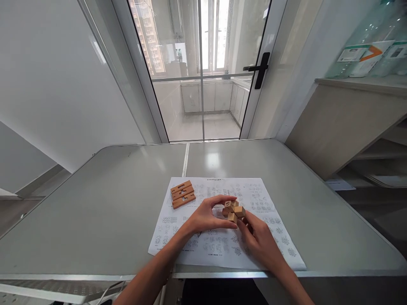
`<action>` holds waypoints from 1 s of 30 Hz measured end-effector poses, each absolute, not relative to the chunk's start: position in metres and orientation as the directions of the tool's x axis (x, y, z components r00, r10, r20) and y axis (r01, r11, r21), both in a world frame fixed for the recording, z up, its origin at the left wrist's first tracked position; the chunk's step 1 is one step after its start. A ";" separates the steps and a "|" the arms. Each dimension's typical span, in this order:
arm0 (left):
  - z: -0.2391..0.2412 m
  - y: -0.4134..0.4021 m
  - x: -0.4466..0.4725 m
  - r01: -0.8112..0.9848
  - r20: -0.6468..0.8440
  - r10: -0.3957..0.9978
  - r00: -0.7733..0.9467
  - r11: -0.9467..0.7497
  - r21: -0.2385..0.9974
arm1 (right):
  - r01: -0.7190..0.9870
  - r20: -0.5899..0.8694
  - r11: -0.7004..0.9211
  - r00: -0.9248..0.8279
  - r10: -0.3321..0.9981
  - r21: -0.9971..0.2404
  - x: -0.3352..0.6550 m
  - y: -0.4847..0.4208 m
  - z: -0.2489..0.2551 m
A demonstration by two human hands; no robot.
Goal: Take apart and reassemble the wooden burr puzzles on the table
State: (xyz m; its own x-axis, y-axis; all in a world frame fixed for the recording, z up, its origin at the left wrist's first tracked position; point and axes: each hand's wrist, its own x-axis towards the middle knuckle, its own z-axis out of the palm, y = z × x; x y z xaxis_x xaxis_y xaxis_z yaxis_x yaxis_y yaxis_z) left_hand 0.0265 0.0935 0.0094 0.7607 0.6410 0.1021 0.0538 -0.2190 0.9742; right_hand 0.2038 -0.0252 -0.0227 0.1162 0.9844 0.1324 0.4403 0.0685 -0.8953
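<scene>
A small wooden burr puzzle (233,210) of interlocking blocks is between my hands, above a printed sheet. My left hand (211,215) grips it from the left, index finger along its far side and thumb along the near side. From the right, my right hand (256,233) pinches it at its lower right with bent fingers; part of those fingers is hidden. A letter-like mark shows on one block's top. Beside my left hand, several notched wooden puzzle pieces (183,194) lie side by side on the sheet's far left corner.
The printed paper sheet (219,250) with small diagrams lies at the near edge of a grey table (95,212). Beyond the table stands a glass door (203,106) with a black handle (261,70). On the right, large plastic bottles (365,55) stand on a wooden shelf (356,87).
</scene>
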 end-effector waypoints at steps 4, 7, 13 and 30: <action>0.009 0.094 0.026 0.036 0.109 0.636 0.764 -0.210 0.977 | 0.352 0.075 0.050 0.059 0.995 -0.935 0.206 -0.025 -0.020; 0.008 0.094 0.025 0.019 0.103 0.617 0.780 -0.188 0.982 | 0.245 0.035 0.047 -0.051 0.998 -0.968 0.209 -0.025 -0.015; 0.010 0.093 0.024 -0.044 0.110 0.565 0.818 -0.130 0.991 | 0.077 -0.056 -0.041 -0.195 0.979 -0.996 0.216 -0.028 -0.003; 0.010 0.083 0.032 -0.028 0.220 0.741 0.634 -0.262 0.965 | 0.603 0.280 0.075 0.254 0.926 -0.794 0.193 -0.022 -0.016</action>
